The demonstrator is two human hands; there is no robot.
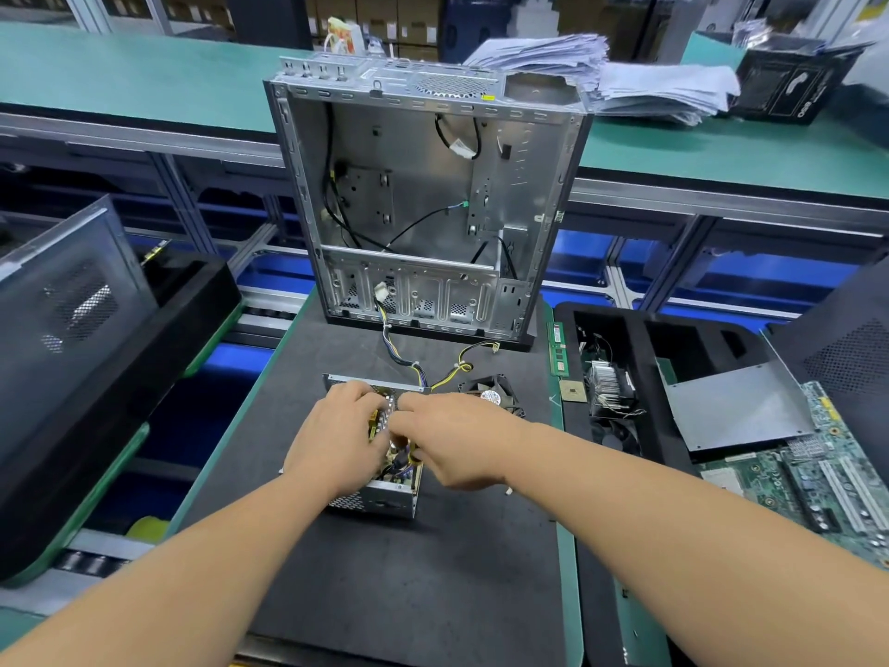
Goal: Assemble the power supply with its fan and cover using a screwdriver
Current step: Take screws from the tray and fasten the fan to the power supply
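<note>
Both hands, left and right, reach into the open supply on the bench; finger grip impossible to tell. Fan lies just beside. Case holds loose cables.

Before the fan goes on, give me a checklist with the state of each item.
1. Supply on the mat, cover off: ok.
2. Fan within reach, lying right of the supply: ok.
3. Left hand and right hand both on the open supply: ok.
4. Board seated inside: cannot tell, hands hide it.
5. Screwdriver at hand: not ok, none in view.
6. Supply cables clear of the fan: ok.
</note>
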